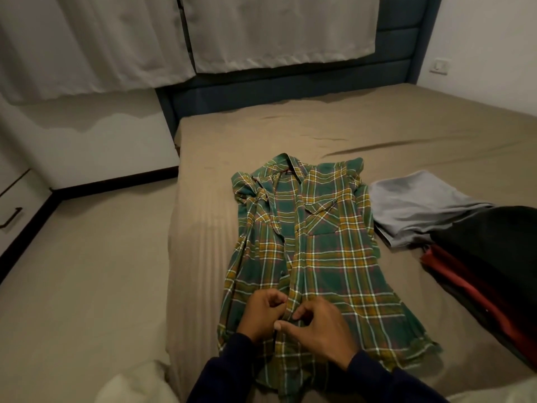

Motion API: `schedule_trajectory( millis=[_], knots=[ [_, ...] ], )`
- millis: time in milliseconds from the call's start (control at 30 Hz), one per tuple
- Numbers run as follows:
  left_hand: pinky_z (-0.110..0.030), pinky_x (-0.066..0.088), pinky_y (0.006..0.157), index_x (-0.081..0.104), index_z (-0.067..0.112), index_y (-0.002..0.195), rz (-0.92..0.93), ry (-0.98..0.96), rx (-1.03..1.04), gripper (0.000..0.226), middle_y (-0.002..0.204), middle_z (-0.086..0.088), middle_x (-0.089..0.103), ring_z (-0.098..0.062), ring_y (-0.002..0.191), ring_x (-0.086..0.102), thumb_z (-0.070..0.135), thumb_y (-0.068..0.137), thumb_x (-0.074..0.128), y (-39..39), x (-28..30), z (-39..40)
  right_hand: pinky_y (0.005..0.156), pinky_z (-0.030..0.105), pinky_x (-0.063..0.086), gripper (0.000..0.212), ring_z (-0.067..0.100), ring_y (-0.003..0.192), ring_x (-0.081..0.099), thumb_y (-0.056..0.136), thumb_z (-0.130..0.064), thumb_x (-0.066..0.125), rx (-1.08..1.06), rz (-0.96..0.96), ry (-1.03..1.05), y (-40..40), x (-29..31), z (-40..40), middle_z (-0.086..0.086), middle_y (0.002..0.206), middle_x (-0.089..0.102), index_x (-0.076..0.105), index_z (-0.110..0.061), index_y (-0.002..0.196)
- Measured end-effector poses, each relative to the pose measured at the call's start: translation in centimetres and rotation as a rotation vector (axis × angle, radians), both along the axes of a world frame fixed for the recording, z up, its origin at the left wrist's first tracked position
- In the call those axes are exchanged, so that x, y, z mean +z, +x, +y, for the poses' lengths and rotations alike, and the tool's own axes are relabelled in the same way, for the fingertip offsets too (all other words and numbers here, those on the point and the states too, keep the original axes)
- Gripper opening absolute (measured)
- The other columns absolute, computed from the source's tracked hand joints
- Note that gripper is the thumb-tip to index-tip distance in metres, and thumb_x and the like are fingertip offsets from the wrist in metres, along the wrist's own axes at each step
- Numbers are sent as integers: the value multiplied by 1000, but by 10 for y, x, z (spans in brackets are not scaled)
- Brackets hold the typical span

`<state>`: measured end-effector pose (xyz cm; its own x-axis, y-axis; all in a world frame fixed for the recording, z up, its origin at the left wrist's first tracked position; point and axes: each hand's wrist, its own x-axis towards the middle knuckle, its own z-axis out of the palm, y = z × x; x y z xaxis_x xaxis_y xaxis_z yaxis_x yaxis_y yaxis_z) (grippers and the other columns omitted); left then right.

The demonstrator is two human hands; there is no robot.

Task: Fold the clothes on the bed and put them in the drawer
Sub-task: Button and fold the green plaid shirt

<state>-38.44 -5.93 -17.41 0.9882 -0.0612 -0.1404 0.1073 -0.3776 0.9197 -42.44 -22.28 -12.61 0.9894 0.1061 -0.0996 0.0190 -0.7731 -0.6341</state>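
Note:
A green and yellow plaid shirt (322, 245) lies front up on the tan bed sheet (406, 132), collar away from me, sleeves tucked beneath it. My left hand (263, 312) and my right hand (318, 331) meet at the button placket near the hem. Fingers of both hands curl and pinch the placket fabric there. A drawer front with a dark handle (11, 218) shows at the far left edge.
To the right of the shirt lie a folded grey garment (418, 205), a black garment (499, 245) and a red one (465, 280). A blue padded headboard (290, 88) and white curtains (261, 27) stand behind the bed. Tan floor (87, 271) runs along the bed's left side.

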Motion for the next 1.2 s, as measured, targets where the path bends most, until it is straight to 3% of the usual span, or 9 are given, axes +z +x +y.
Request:
schedule_trajectory(
  millis=[100, 167, 267, 367, 600, 833, 967, 1033, 1200],
  knots=[
    [-18, 45, 58, 65, 15, 68, 11, -13, -10, 30, 56, 12, 63, 1, 55, 57, -9, 86, 65, 0, 6, 3, 56, 21, 36, 59, 3, 76, 54, 58, -85, 68, -10, -20, -25, 1, 0, 3, -13, 80, 59, 60, -29, 75],
    [-18, 46, 56, 66, 14, 68, 16, -18, -28, 29, 55, 11, 63, 0, 53, 57, -8, 86, 66, 2, 13, 4, 55, 28, 46, 46, 4, 68, 59, 68, -72, 74, -27, -4, 27, 7, -4, 3, -10, 70, 64, 65, -27, 70],
    [-18, 47, 56, 70, 14, 69, 8, 0, -68, 24, 60, 5, 67, -2, 54, 58, -3, 86, 69, 6, 24, 3, 67, 41, 57, 28, 9, 65, 66, 79, -47, 80, -26, 94, 203, 18, -6, -4, -5, 68, 70, 72, -22, 68],
    [-17, 45, 53, 70, 14, 70, 8, -26, -43, 21, 60, 0, 66, -4, 52, 57, 1, 87, 70, 8, 31, 2, 73, 40, 58, 21, 16, 72, 69, 83, -36, 81, -7, 111, 321, 31, -1, -16, -1, 73, 73, 73, -19, 72],
    [-19, 47, 54, 69, 13, 72, 86, -117, 0, 26, 52, 6, 62, -2, 48, 55, -2, 93, 64, 3, 27, -5, 67, 31, 54, 21, 3, 72, 60, 85, -42, 75, -6, -121, 77, 39, 0, -17, -10, 76, 65, 63, -29, 75],
    [-18, 45, 55, 71, 10, 78, 132, -207, 15, 21, 56, 6, 62, -3, 51, 53, 2, 95, 63, -3, 24, -2, 57, 13, 37, 27, 5, 70, 54, 79, -37, 84, -14, -276, 81, 19, -8, -11, -14, 68, 53, 60, -31, 68],
    [-20, 47, 58, 71, 7, 81, 171, -282, -15, 15, 61, 1, 64, -6, 56, 54, 3, 94, 64, -6, 23, 0, 57, 15, 38, 40, 1, 70, 53, 65, -65, 83, -117, -159, 20, 6, -1, -1, -15, 76, 55, 59, -34, 74],
    [-21, 47, 59, 72, 9, 80, 197, -311, -22, 15, 62, 0, 63, -8, 58, 55, 5, 93, 66, -6, 22, 1, 57, 17, 41, 48, 2, 71, 55, 57, -69, 84, -171, -71, 70, 8, 1, 2, -12, 77, 58, 60, -31, 75],
    [-20, 47, 63, 73, 7, 81, 205, -334, -38, 14, 67, -3, 68, -7, 60, 57, 3, 92, 66, -8, 27, 5, 58, 17, 49, 27, 5, 67, 64, 68, -41, 90, -160, 83, 243, 15, 3, 0, -5, 71, 68, 70, -24, 73]
  ],
)
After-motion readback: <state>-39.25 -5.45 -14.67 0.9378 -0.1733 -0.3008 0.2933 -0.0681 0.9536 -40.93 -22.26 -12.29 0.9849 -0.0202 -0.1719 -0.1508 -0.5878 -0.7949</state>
